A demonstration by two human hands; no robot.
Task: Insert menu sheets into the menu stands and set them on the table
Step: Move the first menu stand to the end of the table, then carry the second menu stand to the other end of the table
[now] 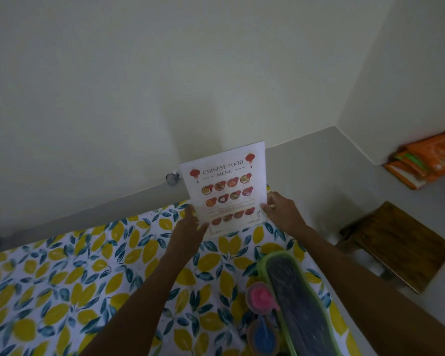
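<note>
A person's left hand (190, 224) and right hand (280, 211) hold an upright menu sheet (224, 188), headed "Chinese Food Menu", at the far edge of the lemon-print tabletop (88, 273), at twelve o'clock by the wall. The fingers of each hand are curled and pinch the sheet's lower side edges, left at eight o'clock, right at four. A green-rimmed tray (296, 304) lies at five o'clock.

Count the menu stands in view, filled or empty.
1. The menu stand is upright at the table's far edge, "Chinese Food Menu" sheet showing, left hand and right hand gripping its lower corners. Others may sit out of frame.
</note>
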